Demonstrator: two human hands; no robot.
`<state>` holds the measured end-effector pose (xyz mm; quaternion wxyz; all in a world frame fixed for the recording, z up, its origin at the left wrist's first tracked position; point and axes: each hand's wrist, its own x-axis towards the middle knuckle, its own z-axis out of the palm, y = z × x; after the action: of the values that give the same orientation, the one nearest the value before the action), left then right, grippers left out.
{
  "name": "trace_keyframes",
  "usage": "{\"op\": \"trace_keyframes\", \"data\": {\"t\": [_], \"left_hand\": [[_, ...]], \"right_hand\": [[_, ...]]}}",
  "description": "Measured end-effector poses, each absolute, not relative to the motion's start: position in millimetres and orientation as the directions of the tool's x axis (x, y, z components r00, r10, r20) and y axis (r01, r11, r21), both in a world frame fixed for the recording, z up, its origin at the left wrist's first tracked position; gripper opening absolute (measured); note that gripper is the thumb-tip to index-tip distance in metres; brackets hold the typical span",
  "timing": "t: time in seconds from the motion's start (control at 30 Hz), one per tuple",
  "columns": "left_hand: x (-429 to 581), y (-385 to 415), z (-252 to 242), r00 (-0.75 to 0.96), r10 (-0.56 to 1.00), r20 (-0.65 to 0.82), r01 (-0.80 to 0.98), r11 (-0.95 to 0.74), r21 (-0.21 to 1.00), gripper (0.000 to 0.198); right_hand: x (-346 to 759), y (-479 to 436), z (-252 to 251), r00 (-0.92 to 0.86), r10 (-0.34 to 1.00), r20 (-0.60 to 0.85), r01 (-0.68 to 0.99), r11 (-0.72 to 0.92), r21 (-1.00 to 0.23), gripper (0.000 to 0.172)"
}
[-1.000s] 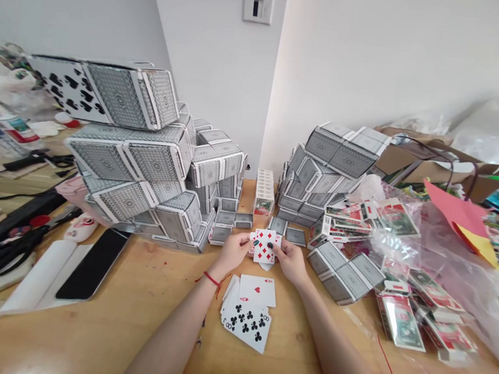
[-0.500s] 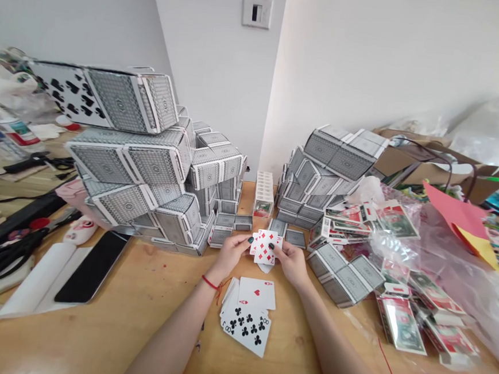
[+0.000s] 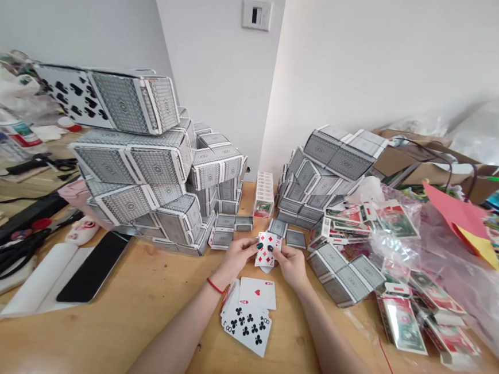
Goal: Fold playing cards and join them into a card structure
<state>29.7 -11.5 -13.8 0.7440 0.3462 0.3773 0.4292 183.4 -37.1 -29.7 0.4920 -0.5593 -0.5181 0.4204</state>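
Observation:
Between both hands are playing cards (image 3: 265, 257), a seven of diamonds on top with another red-marked card's edge showing on its right. My left hand (image 3: 239, 255) pinches them from the left, its dark-nailed thumb on the seven's face. From the right, my right hand (image 3: 290, 263) grips the same cards, thumb also on the face. Below the hands a loose pile lies face up on the table, with an ace of hearts (image 3: 258, 294) and an eight of clubs (image 3: 247, 328) on top. Flat card pieces (image 3: 296, 238) lie just beyond the right hand.
Tall stacks of card-built boxes stand at left (image 3: 156, 165) and right (image 3: 341, 154). A card box block (image 3: 346, 274) sits beside my right forearm. Card packs (image 3: 403, 323) and plastic wrap lie further right. A black phone (image 3: 94, 267) and black scissors (image 3: 24, 250) are at left.
My left hand has moved slightly right, and its thumb now lies closer to the right thumb. The card that stuck out on the left is now out of sight there.

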Motion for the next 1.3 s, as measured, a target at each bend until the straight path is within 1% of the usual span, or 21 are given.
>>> {"op": "trace_keyframes", "data": {"t": [0.13, 0.27, 0.4, 0.5, 0.63, 0.7, 0.8, 0.93, 1.0, 1.07, 1.13, 1.23, 1.3], "left_hand": [[31.0, -10.6, -14.2, 0.278, 0.919, -0.28, -0.342, 0.367, 0.865, 0.027], [32.8, -9.6, -17.7, 0.194, 0.949, -0.247, -0.257, 0.292, 0.921, 0.022], [34.7, -9.1, -22.0, 0.111, 0.982, -0.15, -0.132, 0.164, 0.978, 0.015], [36.4, -10.2, -22.7, 0.063, 0.997, -0.035, 0.014, 0.034, 0.999, 0.016], [39.3, -13.2, -20.8, 0.002, 0.991, 0.133, 0.21, -0.13, 0.969, 0.021], [40.0, -13.8, -20.0, 0.031, 0.985, 0.172, 0.283, -0.174, 0.943, 0.021], [39.3, -13.4, -20.3, 0.088, 0.982, 0.166, 0.381, -0.188, 0.905, 0.027], [37.4, -12.8, -21.1, 0.048, 0.986, 0.16, 0.515, -0.162, 0.842, 0.041], [37.5, -13.0, -21.3, 0.034, 0.983, 0.182, 0.564, -0.169, 0.808, 0.044], [38.6, -13.4, -21.5, 0.023, 0.98, 0.197, 0.591, -0.172, 0.788, 0.044], [40.5, -13.7, -21.8, 0.027, 0.98, 0.195, 0.584, -0.174, 0.793, 0.039], [43.1, -13.9, -21.6, 0.089, 0.98, 0.178, 0.522, -0.198, 0.83, 0.03], [43.3, -13.6, -20.8, 0.132, 0.973, 0.19, 0.466, -0.23, 0.855, 0.027]], "right_hand": [[183.2, -37.6, -27.7, 0.069, 0.998, 0.009, 0.109, 0.001, -0.994, 0.037], [185.4, -36.5, -26.6, 0.063, 0.998, -0.015, 0.061, -0.019, -0.998, 0.034], [186.6, -35.7, -26.9, 0.046, 0.998, -0.038, 0.049, -0.04, -0.998, 0.032], [182.9, -37.0, -24.9, 0.02, 0.999, -0.048, 0.057, -0.049, -0.997, 0.034], [174.9, -39.9, -19.8, -0.019, 0.999, -0.046, 0.064, -0.045, -0.997, 0.035], [173.0, -40.6, -18.6, -0.015, 0.999, -0.042, 0.064, -0.041, -0.997, 0.035], [172.8, -40.9, -20.0, 0.003, 0.999, -0.046, 0.065, -0.046, -0.997, 0.034], [171.1, -41.9, -24.1, 0.012, 0.999, -0.049, 0.078, -0.05, -0.996, 0.033], [169.0, -42.5, -25.4, 0.019, 0.999, -0.049, 0.081, -0.05, -0.995, 0.033], [167.1, -42.6, -25.9, 0.041, 0.998, -0.044, 0.071, -0.047, -0.996, 0.033], [165.9, -42.1, -26.1, 0.079, 0.996, -0.042, 0.032, -0.045, -0.998, 0.034], [166.1, -40.5, -27.0, 0.151, 0.987, -0.044, -0.043, -0.038, -0.998, 0.032], [167.5, -39.1, -28.5, 0.228, 0.973, -0.036, -0.051, -0.025, -0.998, 0.031]]}}
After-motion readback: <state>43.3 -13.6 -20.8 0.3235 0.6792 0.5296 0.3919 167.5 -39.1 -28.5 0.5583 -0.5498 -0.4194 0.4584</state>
